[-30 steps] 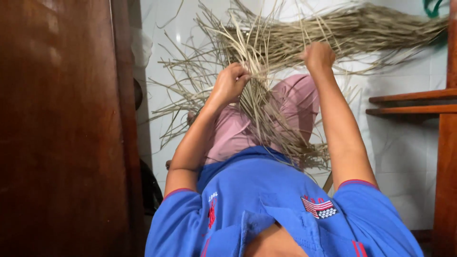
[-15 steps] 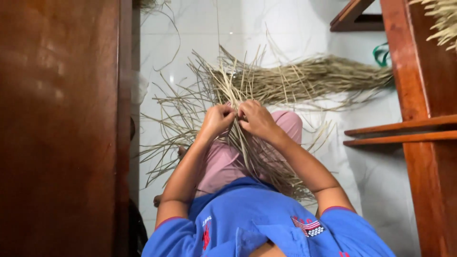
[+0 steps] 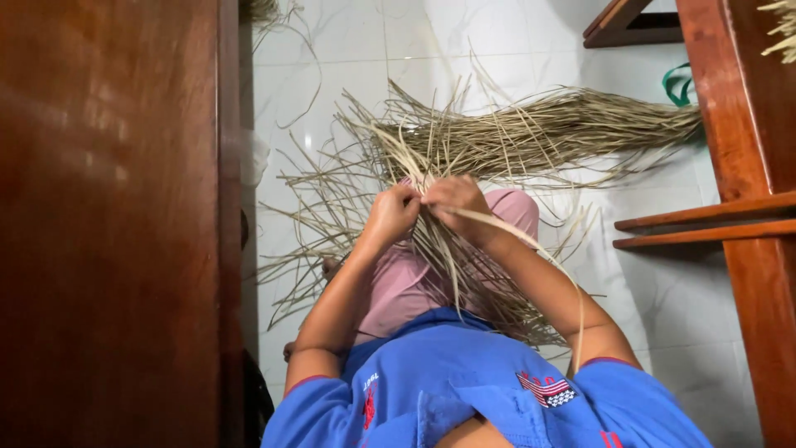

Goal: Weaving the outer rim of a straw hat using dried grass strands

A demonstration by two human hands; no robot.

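White tiled floor [image 3: 348,50] upper centre; dark wooden panel [image 3: 108,224] far left. Mid-frame: left hand [image 3: 392,214] and right hand [image 3: 452,199], touching, pinching dry tan straw strands [image 3: 464,133]. Reddish wooden frame [image 3: 746,166] right.

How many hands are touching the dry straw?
2. The left hand and the right hand meet above the pink-clothed lap, both pinching long tan dried straw strands spread over the white tiled floor. No other hands are in view.

dark wooden panel [image 3: 108,224] left | wooden frame [image 3: 746,166] right | green loop [image 3: 680,83] | white tiled floor [image 3: 663,307]
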